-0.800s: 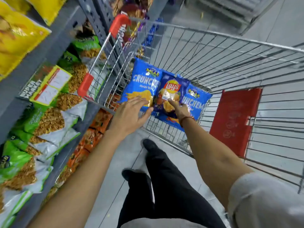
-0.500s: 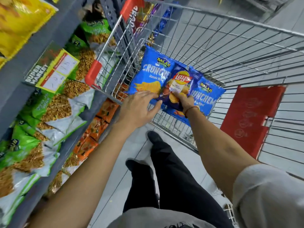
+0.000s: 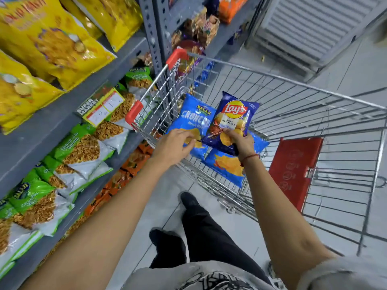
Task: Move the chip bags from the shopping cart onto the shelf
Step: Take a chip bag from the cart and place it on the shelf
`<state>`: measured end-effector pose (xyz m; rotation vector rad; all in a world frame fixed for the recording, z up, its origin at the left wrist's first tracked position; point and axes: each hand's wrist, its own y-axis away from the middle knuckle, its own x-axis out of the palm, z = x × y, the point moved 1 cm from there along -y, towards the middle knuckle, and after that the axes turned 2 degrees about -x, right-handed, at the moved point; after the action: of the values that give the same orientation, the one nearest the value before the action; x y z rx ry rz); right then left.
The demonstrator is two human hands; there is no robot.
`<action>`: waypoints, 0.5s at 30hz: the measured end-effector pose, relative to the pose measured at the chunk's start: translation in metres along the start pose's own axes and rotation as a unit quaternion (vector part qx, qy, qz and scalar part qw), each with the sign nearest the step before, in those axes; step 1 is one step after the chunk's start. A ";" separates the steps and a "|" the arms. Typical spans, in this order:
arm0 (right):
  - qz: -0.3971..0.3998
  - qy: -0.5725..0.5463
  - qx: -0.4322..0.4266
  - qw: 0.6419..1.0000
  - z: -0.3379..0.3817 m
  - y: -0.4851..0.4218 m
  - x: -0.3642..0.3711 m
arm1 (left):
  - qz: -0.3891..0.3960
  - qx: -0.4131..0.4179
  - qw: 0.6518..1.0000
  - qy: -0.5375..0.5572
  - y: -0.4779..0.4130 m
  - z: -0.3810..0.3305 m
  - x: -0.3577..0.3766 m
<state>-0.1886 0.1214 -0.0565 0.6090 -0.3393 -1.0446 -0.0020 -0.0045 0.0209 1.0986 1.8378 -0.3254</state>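
Three chip bags show in the wire shopping cart (image 3: 293,105): a dark blue Lay's bag (image 3: 231,120) and two light blue Balaji Crunchem bags. Right hand (image 3: 240,141) is clenched on the Lay's bag's near bottom edge, thumb on the printed front, other fingers behind. Bag rises from the hand, lifted clear above the other two, long axis running near-to-far, top seal pointing far and a bit right, logo facing the camera and reading upright.

Left hand (image 3: 174,145) reaches over the cart's near-left rim, fingers curled and spread, fingertips touching the front of the left Crunchem bag (image 3: 193,122) near its printed chips; not closed on it as far as can be seen. That bag leans vs. the cart's left wire wall, long axis near-to-far, top pointing far. Second Crunchem bag (image 3: 228,164) lies under the right hand and wrist, mostly covered by the Lay's bag, lower end toward the near-right; exact tilt hard to tell. A red thread sits on the right wrist.

Red child-seat flap (image 3: 293,170) sits at the cart's right. Red handle caps mark the cart's left rim, just beside the grey metal shelf (image 3: 52,122) on the left. Shelf carries yellow snack bags (image 3: 50,38) on the upper level, green-and-white Balaji packs (image 3: 69,155) on the middle, orange packs (image 3: 129,164) lowest. Price tag (image 3: 102,107) hangs off the shelf edge. Person's dark trousers and shoes stand on the pale tiled floor between shelf and cart.
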 end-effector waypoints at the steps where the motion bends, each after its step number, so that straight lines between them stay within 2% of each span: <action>1: 0.008 -0.001 -0.020 1.000 0.013 0.010 0.002 | -0.019 0.004 1.000 -0.001 0.002 -0.002 -0.009; 9: 0.093 -0.023 -0.222 0.970 0.127 0.116 0.047 | -0.243 0.024 0.970 0.015 0.042 -0.014 -0.122; 15: 0.190 -0.068 -0.342 0.918 0.205 0.215 0.097 | -0.456 0.026 0.890 -0.003 0.122 -0.026 -0.215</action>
<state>-0.1015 0.0504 0.2356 -0.1623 -0.1792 -0.7553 0.1141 -0.0370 0.2381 0.1778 2.2467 -0.9148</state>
